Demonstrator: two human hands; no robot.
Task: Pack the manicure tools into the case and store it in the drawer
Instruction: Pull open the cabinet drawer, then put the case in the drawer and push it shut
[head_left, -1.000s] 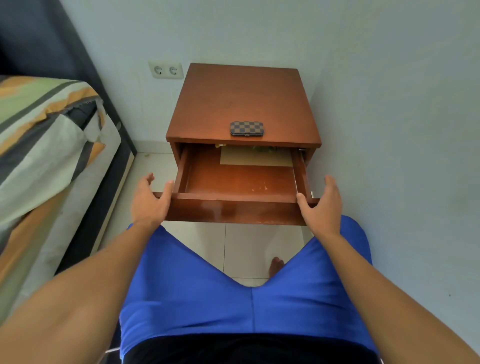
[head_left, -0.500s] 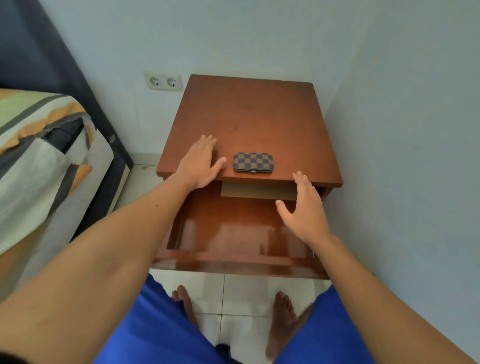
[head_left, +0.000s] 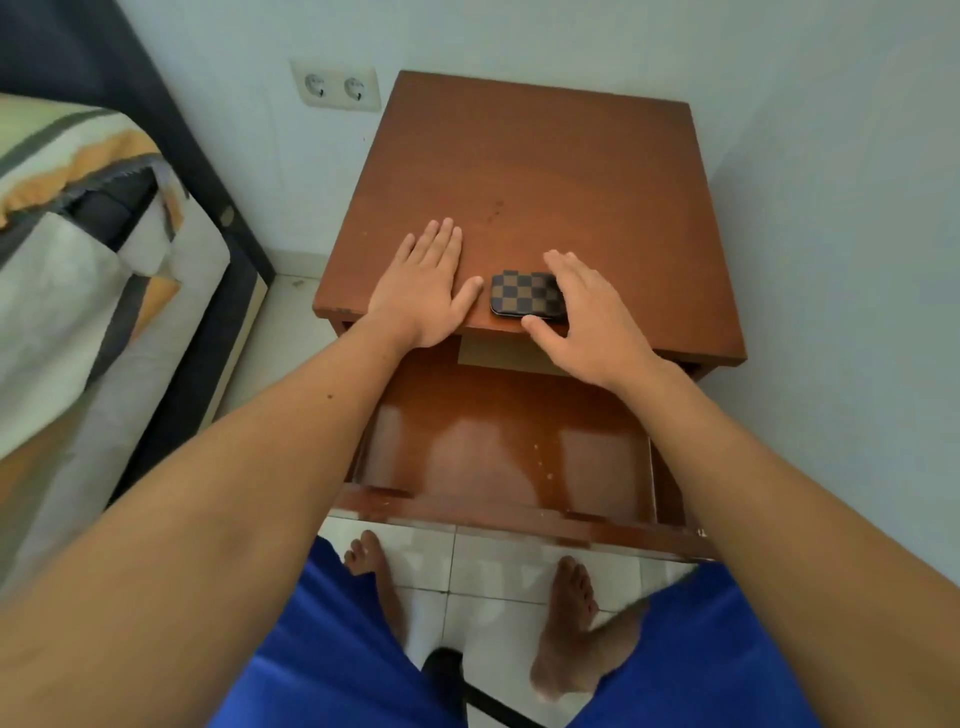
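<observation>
The checkered brown manicure case (head_left: 522, 300) lies shut near the front edge of the wooden nightstand top (head_left: 545, 171). My right hand (head_left: 587, 317) lies over the case's right end, with the thumb at its front edge and the fingers stretched past its far side. Just left of the case, my left hand (head_left: 426, 291) rests flat on the top, its thumb close to the case. Below them the drawer (head_left: 498, 467) stands pulled out, its glossy bottom bare apart from a pale sheet (head_left: 493, 356) at the back.
A wall runs close along the right of the nightstand. A bed (head_left: 78, 270) with a striped cover stands to the left, and a double wall socket (head_left: 335, 88) sits behind. My bare feet (head_left: 576, 623) are on the tiled floor under the drawer front.
My hands left the drawer front and rose to the nightstand top. The left one settled beside the case, then the right one moved from above the drawer onto the case.
</observation>
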